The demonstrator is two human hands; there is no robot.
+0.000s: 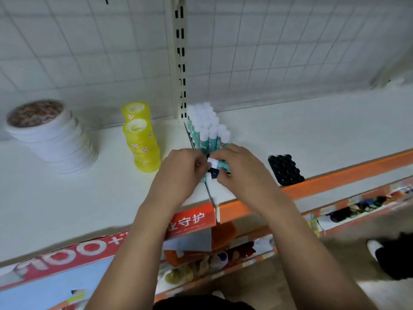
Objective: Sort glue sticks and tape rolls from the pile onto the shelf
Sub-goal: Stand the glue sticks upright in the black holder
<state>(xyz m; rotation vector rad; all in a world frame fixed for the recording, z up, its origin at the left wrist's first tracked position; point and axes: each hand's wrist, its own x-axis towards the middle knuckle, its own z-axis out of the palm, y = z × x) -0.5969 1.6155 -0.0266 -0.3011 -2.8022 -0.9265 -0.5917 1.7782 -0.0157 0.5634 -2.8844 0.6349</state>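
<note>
1. glue sticks (206,128) stand caps up in a tight cluster on the white shelf (78,204), backed against the slotted post (180,59), probably so they prop each other up.
2. left hand (178,173) and right hand (242,170) meet just in front of the cluster, fingers curled round a few held sticks (215,165), seemingly to add them to the front row.
3. yellow tape rolls (142,144) and white tape rolls (53,139) sit in separate stacks to the left, each kind kept apart.
4. black tray (285,170) lies near the right hand.
</note>
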